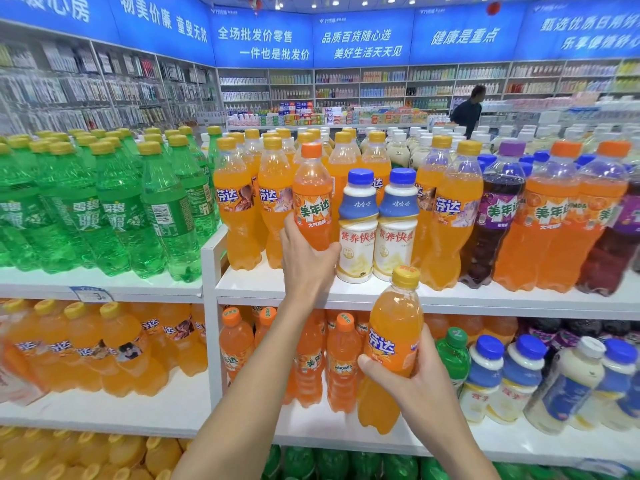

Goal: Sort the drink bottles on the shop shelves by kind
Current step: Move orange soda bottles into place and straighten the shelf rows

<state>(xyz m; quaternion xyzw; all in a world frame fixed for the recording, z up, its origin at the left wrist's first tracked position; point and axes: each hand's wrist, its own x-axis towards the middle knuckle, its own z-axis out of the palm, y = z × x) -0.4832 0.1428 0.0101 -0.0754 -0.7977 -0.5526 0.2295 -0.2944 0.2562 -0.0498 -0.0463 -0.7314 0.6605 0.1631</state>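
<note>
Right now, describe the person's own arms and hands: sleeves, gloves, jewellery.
Both are bare. The left hand and right hand wear no gloves, and no ring shows on the visible fingers. The left forearm and right forearm run uncovered to the picture's bottom edge: no sleeve, watch or bracelet is in view.

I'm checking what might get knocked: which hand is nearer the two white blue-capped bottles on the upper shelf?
Left. The left hand grips an orange-capped bottle right beside the white bottles; the right hand holds a yellow-capped bottle lower, below their shelf.
</note>
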